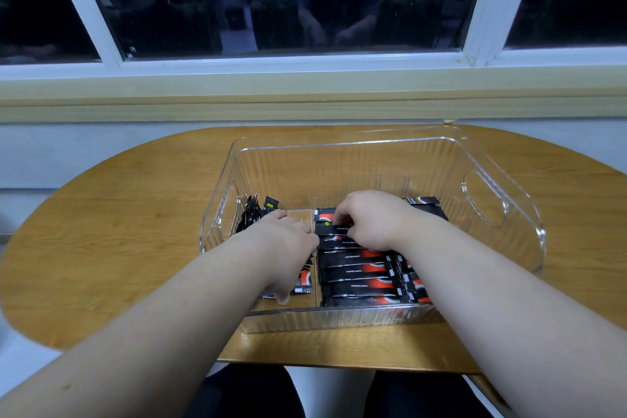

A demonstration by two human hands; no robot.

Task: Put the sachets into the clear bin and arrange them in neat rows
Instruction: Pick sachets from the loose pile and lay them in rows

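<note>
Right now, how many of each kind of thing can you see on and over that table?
Wooden table: 1
Clear bin: 1
Hands reaching into the bin: 2, the left hand and the right hand
Sachets: black and red, overlapping and partly hidden under the hands, so no exact count
Total: 4, plus the sachets

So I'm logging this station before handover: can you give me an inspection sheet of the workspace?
Surface: wooden table, carrying the bin.
Job's things: bin is clear; sachets lie in rows on its right side, and more stand at its left.
Clutter: nothing seen.
Hands: left hand is inside the bin over the left sachets, grip unclear; right hand pinches a sachet in the right rows.
Cables: nothing seen.
Surroundings: dark window behind the table.
</note>
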